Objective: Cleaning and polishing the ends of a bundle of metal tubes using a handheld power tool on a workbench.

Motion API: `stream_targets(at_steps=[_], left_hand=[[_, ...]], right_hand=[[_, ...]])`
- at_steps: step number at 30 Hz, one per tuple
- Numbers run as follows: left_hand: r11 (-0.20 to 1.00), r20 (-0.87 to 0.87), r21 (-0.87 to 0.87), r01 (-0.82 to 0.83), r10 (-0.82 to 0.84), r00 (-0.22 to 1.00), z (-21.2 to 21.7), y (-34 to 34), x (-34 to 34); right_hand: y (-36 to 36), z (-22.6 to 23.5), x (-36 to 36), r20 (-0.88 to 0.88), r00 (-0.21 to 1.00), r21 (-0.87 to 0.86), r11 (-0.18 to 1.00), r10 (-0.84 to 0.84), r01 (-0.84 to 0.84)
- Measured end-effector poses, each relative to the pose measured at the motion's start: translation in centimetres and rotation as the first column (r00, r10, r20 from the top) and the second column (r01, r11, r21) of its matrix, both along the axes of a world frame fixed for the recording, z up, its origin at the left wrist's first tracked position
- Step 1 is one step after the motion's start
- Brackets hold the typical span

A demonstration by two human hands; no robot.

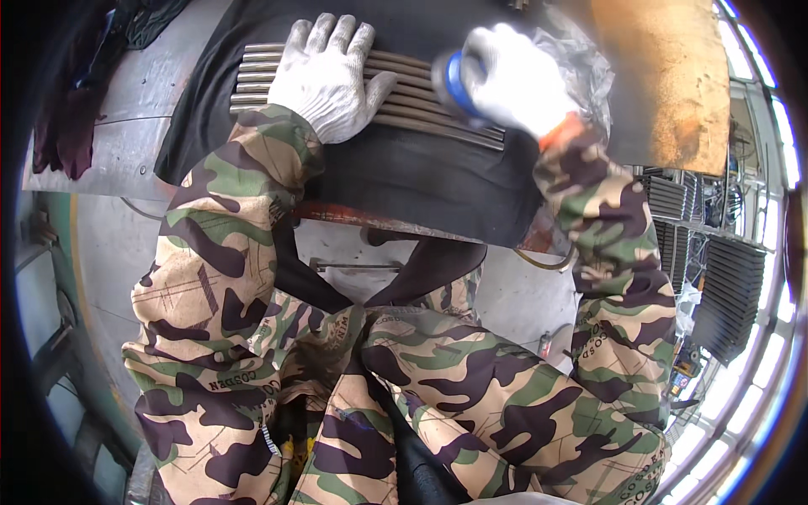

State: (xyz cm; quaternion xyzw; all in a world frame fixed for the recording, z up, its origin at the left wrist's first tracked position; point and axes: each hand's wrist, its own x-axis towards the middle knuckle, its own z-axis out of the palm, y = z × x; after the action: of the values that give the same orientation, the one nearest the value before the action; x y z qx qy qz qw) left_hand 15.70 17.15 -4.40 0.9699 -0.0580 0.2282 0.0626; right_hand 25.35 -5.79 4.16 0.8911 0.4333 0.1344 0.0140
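"Cloth (404, 185), black, with what on it?"
"Metal rods (421, 93), side by side, running left to right."
"The left hand (324, 88)?"
"Palm down across them, fingers slightly spread, thumb out."
"And the right hand (518, 80)?"
"Curled around a blue ring (456, 82) (both blurred) over the rods' right part."

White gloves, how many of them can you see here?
2: one white glove on the left hand, laid flat across the metal rods; another glove on the right hand, holding a blurred blue round object near the rods' right end. No others show.
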Motion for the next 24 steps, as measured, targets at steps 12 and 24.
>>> stream_targets(at_steps=[12,24], left_hand=[[1.000,0.000,0.004,0.007,-0.007,1.000,0.5,-0.1,-1.1],[0.998,-0.007,0.051,0.025,-0.025,1.000,0.7,0.0,-1.0]], right_hand=[[-1.1,0.8,-2.9,-0.116,0.991,-0.010,0.998,0.068,-0.070],[-2.2,0.8,-1.2,-0.083,0.996,-0.025,0.999,-0.034,0.032]])
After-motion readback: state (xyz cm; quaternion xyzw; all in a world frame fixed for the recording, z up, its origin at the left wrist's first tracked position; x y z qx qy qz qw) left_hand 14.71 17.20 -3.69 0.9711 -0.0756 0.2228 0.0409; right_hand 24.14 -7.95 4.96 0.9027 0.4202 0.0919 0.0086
